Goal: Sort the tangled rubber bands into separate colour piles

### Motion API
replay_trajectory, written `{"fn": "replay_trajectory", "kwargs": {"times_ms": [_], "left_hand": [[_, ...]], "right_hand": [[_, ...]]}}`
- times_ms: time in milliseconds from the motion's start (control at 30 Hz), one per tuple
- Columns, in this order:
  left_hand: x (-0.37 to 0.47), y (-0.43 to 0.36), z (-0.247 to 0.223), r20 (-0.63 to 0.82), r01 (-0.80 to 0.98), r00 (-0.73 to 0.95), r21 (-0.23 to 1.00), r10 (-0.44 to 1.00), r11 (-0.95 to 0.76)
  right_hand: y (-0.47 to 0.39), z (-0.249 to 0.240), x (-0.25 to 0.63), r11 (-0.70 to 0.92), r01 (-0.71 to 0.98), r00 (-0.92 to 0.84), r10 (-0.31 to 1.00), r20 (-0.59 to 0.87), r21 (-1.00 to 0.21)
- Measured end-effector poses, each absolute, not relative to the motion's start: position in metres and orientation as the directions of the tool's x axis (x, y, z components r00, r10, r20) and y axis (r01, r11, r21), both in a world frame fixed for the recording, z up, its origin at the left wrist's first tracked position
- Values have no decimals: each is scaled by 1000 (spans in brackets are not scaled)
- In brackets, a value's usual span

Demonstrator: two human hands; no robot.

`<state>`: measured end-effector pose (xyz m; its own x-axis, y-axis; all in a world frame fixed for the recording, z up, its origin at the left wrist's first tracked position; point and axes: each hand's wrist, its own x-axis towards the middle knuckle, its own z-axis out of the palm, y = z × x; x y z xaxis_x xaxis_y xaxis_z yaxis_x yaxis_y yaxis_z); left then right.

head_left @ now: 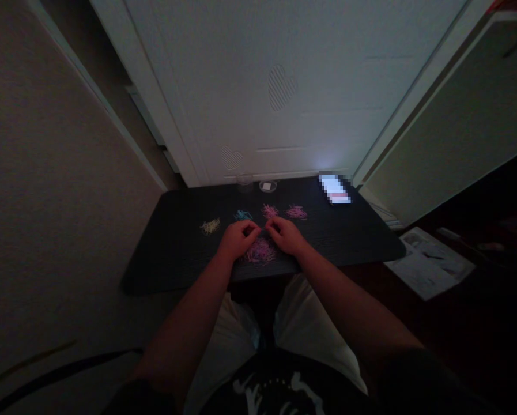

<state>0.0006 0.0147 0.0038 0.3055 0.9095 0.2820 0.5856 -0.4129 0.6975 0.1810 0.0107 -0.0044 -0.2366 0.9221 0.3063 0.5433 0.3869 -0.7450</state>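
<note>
On the dark table, my left hand [237, 238] and my right hand [284, 234] are close together with thumbs and fingers pinched. Anything between the fingertips is too small to make out. Right below them lies a mixed pile of thin pink and purple pieces [260, 252]. Beyond my hands are separate small piles: a cream one [210, 226] on the left, a blue one [242, 215], a pink one [270, 211] and another pink one [297, 212] on the right.
A clear round container [245, 183] and a round lid with a white square [267, 186] stand at the back of the table [163, 248]. A lit phone [335, 189] is at the back right. Printed sheets [429, 265] lie beyond the right edge, lower down.
</note>
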Motion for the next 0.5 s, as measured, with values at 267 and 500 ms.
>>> {"fn": "replay_trajectory", "kwargs": {"times_ms": [267, 500], "left_hand": [[0, 15, 4, 285, 594, 296, 692, 911, -410], [0, 16, 3, 276, 607, 286, 689, 918, -396]], "right_hand": [[11, -3, 181, 404, 541, -245, 915, 321, -738], [12, -7, 181, 402, 540, -253, 916, 313, -740]]}}
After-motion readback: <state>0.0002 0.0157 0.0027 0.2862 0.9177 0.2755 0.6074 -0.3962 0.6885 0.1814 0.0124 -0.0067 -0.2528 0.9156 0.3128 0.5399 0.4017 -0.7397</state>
